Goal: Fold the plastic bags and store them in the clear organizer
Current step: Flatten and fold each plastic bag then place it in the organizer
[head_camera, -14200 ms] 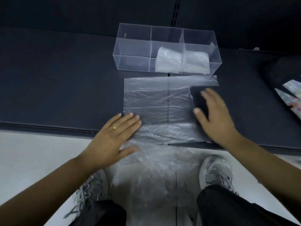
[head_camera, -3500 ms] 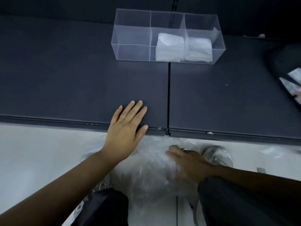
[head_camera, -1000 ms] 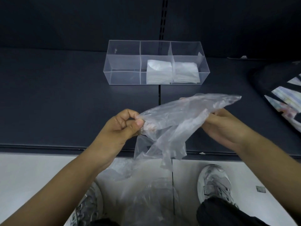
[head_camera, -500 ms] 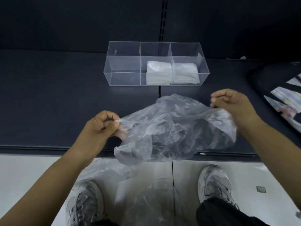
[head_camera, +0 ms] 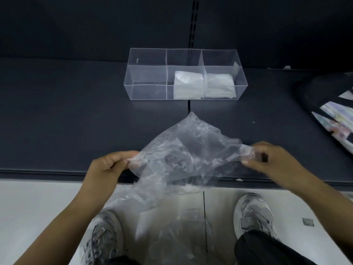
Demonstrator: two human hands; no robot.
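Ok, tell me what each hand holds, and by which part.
Both hold one crumpled clear plastic bag, spread between them: the left hand pinches its left edge, the right hand its right edge.

Dark shelf (head_camera: 76,121), two panels meeting at a centre seam. Organizer (head_camera: 147,92) stands at rear centre, across the seam. Dark bag (head_camera: 313,88) at right edge. White scrap (head_camera: 238,180) on front lip.
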